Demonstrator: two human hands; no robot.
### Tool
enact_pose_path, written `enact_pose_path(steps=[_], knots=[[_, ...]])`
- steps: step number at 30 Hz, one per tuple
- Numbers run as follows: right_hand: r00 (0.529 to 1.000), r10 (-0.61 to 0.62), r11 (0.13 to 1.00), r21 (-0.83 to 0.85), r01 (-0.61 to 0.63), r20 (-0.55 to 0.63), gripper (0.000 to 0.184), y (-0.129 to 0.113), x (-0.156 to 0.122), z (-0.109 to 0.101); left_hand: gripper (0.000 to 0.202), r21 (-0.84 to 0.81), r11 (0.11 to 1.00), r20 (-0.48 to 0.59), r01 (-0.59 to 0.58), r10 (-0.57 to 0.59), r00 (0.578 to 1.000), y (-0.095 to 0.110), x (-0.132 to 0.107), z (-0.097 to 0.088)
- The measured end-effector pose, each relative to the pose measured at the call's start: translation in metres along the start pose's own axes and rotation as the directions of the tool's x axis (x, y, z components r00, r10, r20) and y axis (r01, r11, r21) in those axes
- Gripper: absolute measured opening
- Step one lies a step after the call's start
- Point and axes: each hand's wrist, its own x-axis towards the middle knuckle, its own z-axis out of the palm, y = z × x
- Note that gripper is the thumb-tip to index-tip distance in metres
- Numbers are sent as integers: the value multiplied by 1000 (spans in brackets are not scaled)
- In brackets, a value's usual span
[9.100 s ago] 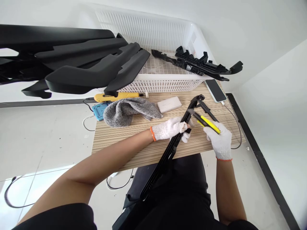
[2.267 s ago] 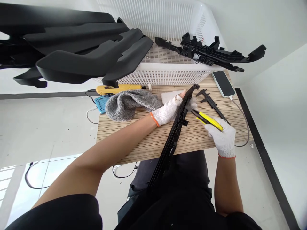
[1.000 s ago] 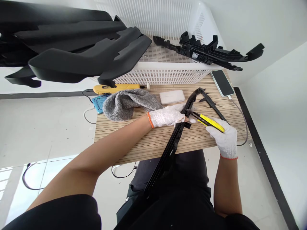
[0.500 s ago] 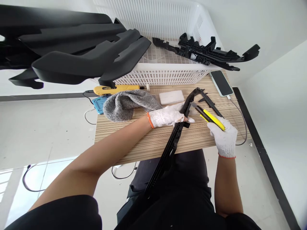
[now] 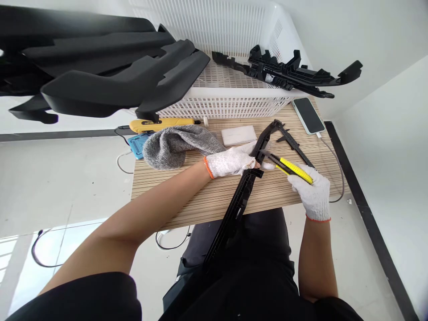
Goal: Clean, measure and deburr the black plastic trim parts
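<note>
A long black plastic trim piece (image 5: 241, 196) slants from the table down over my lap. My left hand (image 5: 230, 161), in a white knit glove with an orange cuff, is wrapped round its upper part. My right hand (image 5: 312, 189), gloved the same way, grips a yellow and black utility knife (image 5: 294, 169). The knife's blade points left and lies at the trim piece's right edge, close to my left fingers; whether it touches is hard to tell. Just beyond the knife, a dark caliper (image 5: 294, 145) rests on the table.
A white plastic basket (image 5: 234, 93) with black parts (image 5: 287, 73) stands behind the table (image 5: 187, 203). More large black panels (image 5: 117, 84) jut in at upper left. A grey cloth (image 5: 167, 147), yellow power tool (image 5: 163, 124), white block (image 5: 238, 135) and cabled phone (image 5: 308, 116) lie around.
My right hand has brought the knife blade a little down and left, against or close to the trim piece's edge. My left hand keeps its hold, nearly unmoved.
</note>
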Motion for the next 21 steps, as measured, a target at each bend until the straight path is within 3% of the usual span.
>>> enact_pose_path(steps=[3, 8, 15, 21], knots=[[1000, 3, 1000, 3, -3, 3, 42, -1, 0, 1, 82, 13, 999, -5, 46, -46, 999, -1, 0, -1], [999, 15, 998, 65, -13, -28, 41, 0, -2, 2, 58, -132, 986, -11, 97, -100, 995, -3, 3, -3], [997, 4, 958, 286, 17, -72, 33, 5, -1, 1, 21, -492, 869, -72, -56, 23, 997, 3, 13, -11], [998, 26, 977, 214, -14, -55, 39, 5, -1, 3, 17, -504, 861, -86, -64, 24, 996, 6, 11, -11]])
